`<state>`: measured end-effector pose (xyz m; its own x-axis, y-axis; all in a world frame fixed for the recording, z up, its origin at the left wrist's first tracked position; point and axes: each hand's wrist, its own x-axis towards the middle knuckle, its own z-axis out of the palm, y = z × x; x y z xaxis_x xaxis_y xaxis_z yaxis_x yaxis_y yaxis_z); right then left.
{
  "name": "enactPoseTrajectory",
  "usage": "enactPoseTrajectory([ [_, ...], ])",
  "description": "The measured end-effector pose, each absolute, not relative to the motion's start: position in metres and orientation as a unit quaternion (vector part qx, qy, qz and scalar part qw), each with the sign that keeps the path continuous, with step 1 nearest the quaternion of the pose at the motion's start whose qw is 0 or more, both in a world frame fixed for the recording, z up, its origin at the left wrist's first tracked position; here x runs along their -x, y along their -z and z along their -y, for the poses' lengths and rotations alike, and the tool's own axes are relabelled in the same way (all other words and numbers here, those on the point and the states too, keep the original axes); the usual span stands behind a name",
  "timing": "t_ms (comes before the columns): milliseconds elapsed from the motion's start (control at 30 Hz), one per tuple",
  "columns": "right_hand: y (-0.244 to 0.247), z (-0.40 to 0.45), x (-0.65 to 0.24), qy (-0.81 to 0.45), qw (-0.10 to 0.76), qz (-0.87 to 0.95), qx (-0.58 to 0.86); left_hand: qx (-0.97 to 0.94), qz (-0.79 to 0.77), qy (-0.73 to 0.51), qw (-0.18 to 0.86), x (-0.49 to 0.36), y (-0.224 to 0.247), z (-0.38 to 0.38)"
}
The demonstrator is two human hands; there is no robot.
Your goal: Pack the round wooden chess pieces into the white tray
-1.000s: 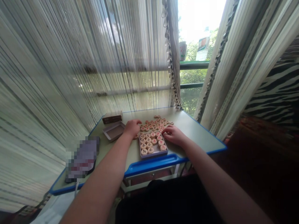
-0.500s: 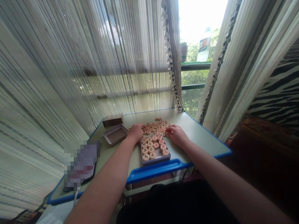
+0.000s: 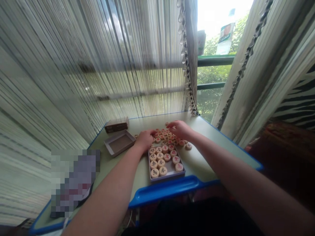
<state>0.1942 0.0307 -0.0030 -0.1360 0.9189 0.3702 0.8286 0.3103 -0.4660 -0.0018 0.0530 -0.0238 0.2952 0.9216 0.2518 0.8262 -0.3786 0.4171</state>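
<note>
Round wooden pieces with red and black characters lie in a loose pile (image 3: 164, 134) at the middle of the table. In front of it sits a shallow box (image 3: 169, 175) with rows of such pieces and a gap in its middle. My left hand (image 3: 145, 140) rests at the pile's left edge, beside the box's far left corner; its fingertips are too small to make out. My right hand (image 3: 180, 128) reaches over the far right part of the pile, fingers bent and a little apart, touching pieces. One piece (image 3: 188, 146) lies apart below my right wrist.
A box lid (image 3: 119, 143) lies left of my left hand, with a brown box (image 3: 116, 125) behind it. A blurred dark object (image 3: 76, 180) is at the table's left. The blue table edge (image 3: 167, 188) runs nearest me, and curtains (image 3: 137, 59) hang behind.
My right hand has moved away from me to the far side of the pile. Several pieces now lie further right, below it. The view has shifted slightly, and my left hand stays by the pile.
</note>
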Motion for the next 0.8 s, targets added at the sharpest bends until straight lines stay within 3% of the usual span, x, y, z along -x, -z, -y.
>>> enactPoseTrajectory([
  [267,0.024,-0.050,-0.209,0.046,0.332,0.780,0.529,-0.803,-0.542,-0.204,0.138,0.004,0.019,-0.060],
  [333,0.026,-0.053,-0.218,0.068,0.357,0.733,0.575,-0.803,-0.545,-0.205,0.125,0.004,0.019,-0.059],
  [600,0.022,-0.056,-0.230,0.017,0.311,0.670,0.674,-0.788,-0.546,-0.261,0.118,0.006,0.020,-0.059],
  [800,0.023,-0.048,-0.213,0.005,0.340,0.768,0.543,-0.792,-0.544,-0.253,0.109,0.006,0.018,-0.057],
])
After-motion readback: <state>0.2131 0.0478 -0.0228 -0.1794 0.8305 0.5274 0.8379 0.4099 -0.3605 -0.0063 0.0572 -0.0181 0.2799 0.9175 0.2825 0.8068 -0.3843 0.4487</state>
